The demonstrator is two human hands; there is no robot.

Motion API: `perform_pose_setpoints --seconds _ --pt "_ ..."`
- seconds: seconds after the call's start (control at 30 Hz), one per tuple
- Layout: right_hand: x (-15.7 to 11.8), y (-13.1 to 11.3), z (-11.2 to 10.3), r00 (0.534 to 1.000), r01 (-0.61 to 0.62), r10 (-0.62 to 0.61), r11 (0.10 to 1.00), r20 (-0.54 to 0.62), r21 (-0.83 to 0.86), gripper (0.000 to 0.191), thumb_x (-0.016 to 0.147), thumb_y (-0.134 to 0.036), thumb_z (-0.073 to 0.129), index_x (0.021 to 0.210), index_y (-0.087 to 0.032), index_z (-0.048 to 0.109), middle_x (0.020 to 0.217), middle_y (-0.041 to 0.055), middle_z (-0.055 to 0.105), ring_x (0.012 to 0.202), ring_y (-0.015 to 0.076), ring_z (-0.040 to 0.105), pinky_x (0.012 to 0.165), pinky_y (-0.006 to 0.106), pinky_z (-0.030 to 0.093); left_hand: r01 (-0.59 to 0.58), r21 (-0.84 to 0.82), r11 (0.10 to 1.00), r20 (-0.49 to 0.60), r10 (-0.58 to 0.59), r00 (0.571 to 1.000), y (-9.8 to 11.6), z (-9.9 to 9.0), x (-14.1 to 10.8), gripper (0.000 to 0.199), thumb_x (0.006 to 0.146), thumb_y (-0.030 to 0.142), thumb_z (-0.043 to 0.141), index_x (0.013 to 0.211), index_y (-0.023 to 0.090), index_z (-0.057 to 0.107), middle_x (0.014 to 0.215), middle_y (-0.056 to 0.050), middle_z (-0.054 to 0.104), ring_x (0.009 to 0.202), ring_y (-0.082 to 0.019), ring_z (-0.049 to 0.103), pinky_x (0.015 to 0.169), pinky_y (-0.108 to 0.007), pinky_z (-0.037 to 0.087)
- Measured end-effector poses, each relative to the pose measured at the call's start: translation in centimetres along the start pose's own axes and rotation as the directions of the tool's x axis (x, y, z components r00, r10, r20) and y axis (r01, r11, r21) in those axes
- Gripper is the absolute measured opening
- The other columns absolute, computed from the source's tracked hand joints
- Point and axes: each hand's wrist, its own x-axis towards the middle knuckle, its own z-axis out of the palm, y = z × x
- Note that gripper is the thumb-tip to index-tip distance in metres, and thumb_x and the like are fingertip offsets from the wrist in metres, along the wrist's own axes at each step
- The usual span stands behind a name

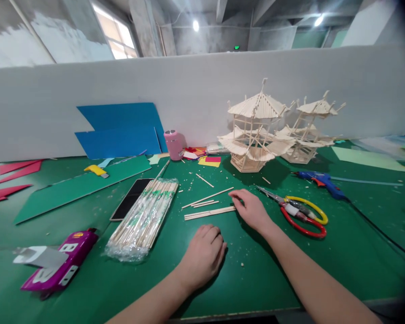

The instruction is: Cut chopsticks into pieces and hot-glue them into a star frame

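My right hand (251, 209) has its thumb and fingers closed at the right ends of a few thin wooden sticks (209, 213) lying side by side on the green table. Above them lie shorter and longer loose sticks (207, 197). My left hand (205, 254) rests on the table just below the sticks, fingers curled under; whatever is beneath them is hidden. Left of it is a clear plastic pack of wooden sticks (145, 216) with green print. To the right of my right hand lie scissors (293, 209) with one red and one yellow handle.
Two pagoda models of sticks (253, 148) (307, 135) stand at the back. A blue glue gun (324, 182) trails a cord on the right. At left are a purple power strip (62, 263), a phone (130, 198), a yellow cutter (96, 170) and green board (81, 186). Behind stands a pink cup (173, 146).
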Motion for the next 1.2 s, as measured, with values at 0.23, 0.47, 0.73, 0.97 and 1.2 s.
perform_pose_setpoints --seconds 0.23,0.47,0.73,0.97,1.2 --pt "0.7 3.1 -0.7 0.959 -0.196 0.233 0.957 -0.162 0.215 0.028 0.085 -0.029 0.048 0.109 -0.016 0.051 0.107 0.0063 0.055 0.088 0.0171 0.057 0.074 0.037 0.048 -0.011 -0.028 1.0 -0.026 0.01 1.0 -0.1 -0.4 -0.1 0.02 0.085 0.019 0.037 0.081 0.015 0.056 0.083 -0.007 0.057 0.084 -0.018 0.052 0.076 -0.037 0.044" --pt "0.7 2.9 0.1 0.959 -0.192 0.248 0.925 -0.139 0.327 0.028 0.085 -0.029 0.049 0.11 -0.016 0.05 0.108 0.0065 0.055 0.089 0.0174 0.057 0.074 0.038 0.048 0.025 -0.023 0.999 -0.04 -0.025 0.999 -0.1 -0.3 0.0 0.02 0.085 0.018 0.036 0.083 0.014 0.056 0.083 -0.008 0.057 0.083 -0.018 0.052 0.077 -0.038 0.043" --pt "0.8 0.6 -2.1 0.966 -0.105 0.18 0.928 -0.184 0.357 0.024 0.081 -0.031 0.047 0.099 -0.018 0.056 0.08 0.0046 0.064 0.074 0.0172 0.061 0.066 0.03 0.05 0.033 -0.023 0.999 -0.002 -0.033 0.999 -0.1 -0.7 0.2 0.018 0.084 0.018 0.038 0.086 0.016 0.056 0.084 -0.007 0.056 0.084 -0.018 0.051 0.078 -0.036 0.043" --pt "0.8 -0.8 -2.8 0.967 -0.036 0.103 0.96 -0.232 0.276 0.023 0.082 -0.024 0.045 0.103 -0.02 0.054 0.091 0.0061 0.061 0.08 0.0168 0.057 0.071 0.031 0.046 0.06 -0.008 0.998 0.074 -0.059 0.995 0.0 -1.2 0.7 0.021 0.083 0.018 0.039 0.099 0.015 0.052 0.092 -0.009 0.056 0.09 -0.021 0.049 0.082 -0.038 0.042" --pt "0.2 -1.5 -1.1 0.999 0.031 -0.022 0.98 -0.048 0.195 0.02 0.083 -0.02 0.043 0.099 -0.02 0.054 0.086 0.0053 0.059 0.08 0.0169 0.055 0.071 0.03 0.046 0.053 0.02 0.998 0.071 -0.054 0.996 0.5 -1.5 0.8 0.021 0.083 0.018 0.04 0.101 0.017 0.051 0.091 -0.007 0.058 0.088 -0.018 0.053 0.084 -0.037 0.041"
